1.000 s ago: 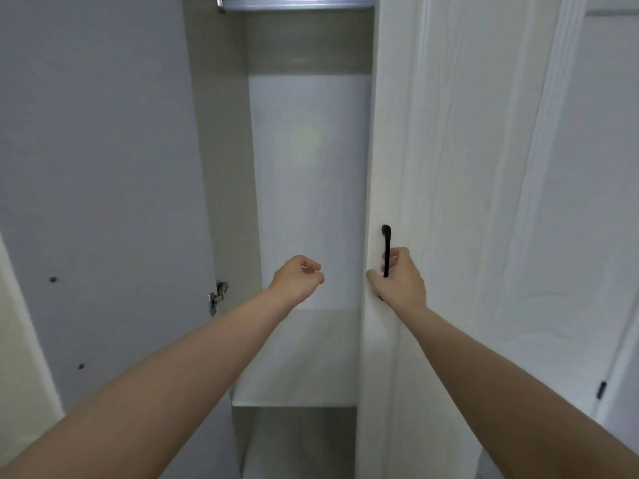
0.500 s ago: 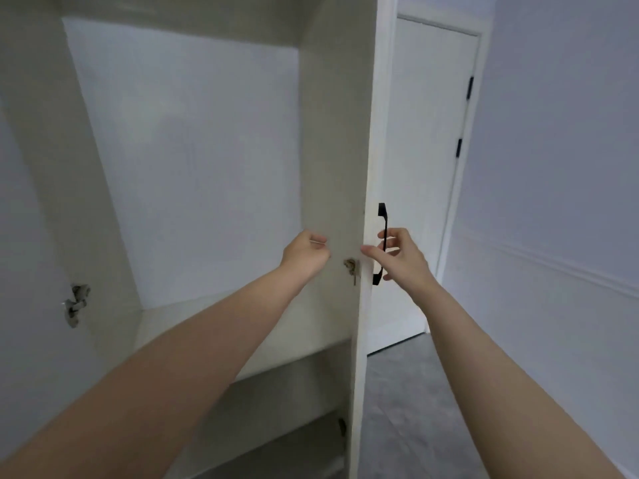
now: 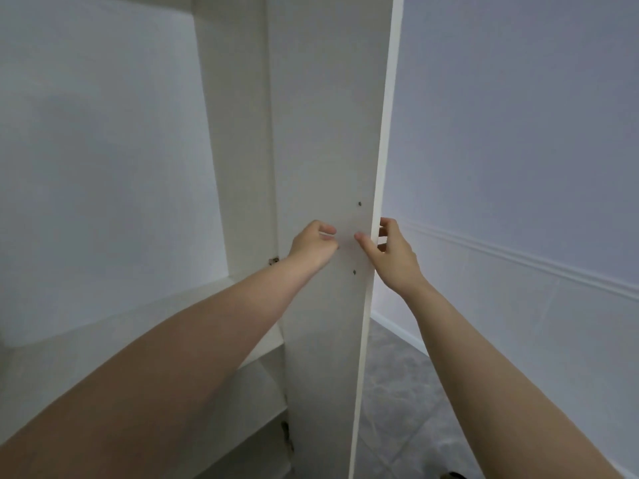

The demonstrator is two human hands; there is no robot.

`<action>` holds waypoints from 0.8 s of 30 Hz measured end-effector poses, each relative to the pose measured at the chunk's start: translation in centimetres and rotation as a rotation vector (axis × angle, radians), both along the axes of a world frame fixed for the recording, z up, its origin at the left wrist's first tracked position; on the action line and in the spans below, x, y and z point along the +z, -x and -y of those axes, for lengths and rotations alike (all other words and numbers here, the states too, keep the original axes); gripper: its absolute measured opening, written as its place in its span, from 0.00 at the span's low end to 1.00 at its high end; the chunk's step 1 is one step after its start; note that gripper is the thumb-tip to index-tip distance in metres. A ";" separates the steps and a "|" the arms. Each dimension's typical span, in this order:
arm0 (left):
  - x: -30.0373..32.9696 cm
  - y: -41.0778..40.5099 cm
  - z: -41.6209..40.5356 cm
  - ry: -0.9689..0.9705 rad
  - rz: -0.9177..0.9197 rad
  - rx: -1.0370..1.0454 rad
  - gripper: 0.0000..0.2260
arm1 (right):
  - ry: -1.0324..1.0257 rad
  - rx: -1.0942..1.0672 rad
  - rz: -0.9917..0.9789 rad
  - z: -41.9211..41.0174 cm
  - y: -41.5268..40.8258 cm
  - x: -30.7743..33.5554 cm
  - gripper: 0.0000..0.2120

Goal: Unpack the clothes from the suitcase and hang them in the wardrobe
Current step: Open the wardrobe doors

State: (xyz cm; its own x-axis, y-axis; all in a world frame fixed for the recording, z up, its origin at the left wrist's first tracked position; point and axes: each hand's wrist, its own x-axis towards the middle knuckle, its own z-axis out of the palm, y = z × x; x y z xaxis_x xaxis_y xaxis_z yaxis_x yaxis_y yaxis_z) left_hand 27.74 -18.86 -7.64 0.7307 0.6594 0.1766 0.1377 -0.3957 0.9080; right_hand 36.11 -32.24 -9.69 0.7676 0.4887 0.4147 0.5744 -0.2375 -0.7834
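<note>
Head view, left to right: the wardrobe (image 3: pixel 103 167) interior fills the left half, its pale back panel bare and a shelf (image 3: pixel 145 305) running across its lower part, with a small metal hinge (image 3: pixel 274 260) showing at the right inner wall. No clothes, hanger or suitcase appear anywhere in view, so the things the task turns on are out of sight; only the wardrobe itself is present.

Just right of the hinge, the left hand (image 3: pixel 313 245) sits against the inside face of the wardrobe door (image 3: pixel 325 133), fingers curled into a loose fist that holds nothing I can make out. The door stands swung out, seen almost edge-on, with two small dark screw heads near its free edge. The right hand (image 3: pixel 390 252) grips that free edge, thumb on the inside face and fingers wrapped round to the outer side, which is hidden. The hands are close but not touching, the door edge between them.

Further right lie the plain wall with its moulding, and the grey floor (image 3: pixel 397 392) at the lower right.

The risks, as I judge them: the door looks near the end of its swing, so pushing it on could strain the hinges or knock it against the wall. Fingers wrapped round the edge could be pinched if it meets anything. A door left only partly open might drift back into the opening while garments are carried over.
</note>
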 end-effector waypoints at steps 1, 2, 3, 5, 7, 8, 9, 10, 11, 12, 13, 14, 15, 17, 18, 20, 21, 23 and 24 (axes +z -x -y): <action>0.1 -1.2 0.0 -0.014 0.008 0.008 0.11 | -0.012 0.004 -0.005 0.1 -0.9 -0.2 0.23; 0.1 -2.3 -0.1 -0.035 0.017 0.019 0.10 | -0.024 0.008 -0.010 0.3 -1.8 -0.3 0.23; 0.0 -3.4 -0.2 -0.061 0.024 0.028 0.09 | -0.036 0.012 -0.010 0.4 -2.6 -0.4 0.23; -0.3 -5.1 -0.3 -0.114 0.045 0.039 0.07 | -0.051 0.020 -0.016 0.6 -4.3 -0.7 0.21; -0.9 -7.2 -0.4 -0.144 0.104 0.040 0.04 | -0.074 0.012 -0.026 0.6 -6.4 -1.0 0.19; -1.1 -7.8 -0.5 -0.144 0.145 0.041 0.03 | -0.083 -0.003 -0.031 0.6 -7.1 -1.1 0.18; -1.3 -8.7 -0.5 -0.142 0.194 0.036 0.04 | -0.091 -0.019 -0.029 0.5 -8.0 -1.1 0.16; -1.5 -9.2 -0.4 -0.151 0.240 0.025 0.05 | -0.089 -0.035 -0.023 0.5 -8.7 -1.2 0.16; -1.8 -9.9 -0.5 -0.181 0.287 0.009 0.05 | -0.086 -0.047 -0.014 0.4 -9.4 -1.4 0.15; -2.0 -10.3 -0.5 -0.244 0.323 -0.004 0.05 | -0.088 -0.052 0.000 0.3 -9.8 -1.6 0.15; -2.3 -10.7 -0.5 -0.314 0.351 -0.010 0.05 | -0.101 -0.050 0.023 0.0 -10.1 -2.0 0.15; -2.4 -11.0 -0.6 -0.376 0.369 -0.001 0.05 | -0.126 -0.043 0.050 -0.3 -10.0 -2.4 0.16; -2.7 -11.4 -0.7 -0.418 0.391 0.020 0.05 | -0.162 -0.039 0.075 -0.7 -10.0 -2.9 0.17; -3.0 -11.8 -0.8 -0.469 0.436 0.062 0.05 | -0.269 -0.038 0.097 -1.7 -9.5 -3.7 0.20; -3.1 -11.9 -0.7 -0.483 0.451 0.072 0.05 | -0.324 -0.042 0.096 -2.1 -9.4 -4.0 0.21; -3.2 -12.1 -0.8 -0.496 0.475 0.070 0.05 | -0.394 -0.051 0.090 -2.7 -9.5 -4.2 0.21; -3.3 -12.2 -0.8 -0.493 0.483 0.063 0.05 | -0.406 -0.055 0.087 -2.7 -9.6 -4.2 0.22; -3.4 -12.4 -1.0 -0.484 0.490 0.054 0.05 | -0.405 -0.056 0.093 -2.6 -9.9 -4.2 0.22; -3.4 -12.5 -1.1 -0.477 0.494 0.050 0.05 | -0.398 -0.058 0.101 -2.6 -10.0 -4.3 0.22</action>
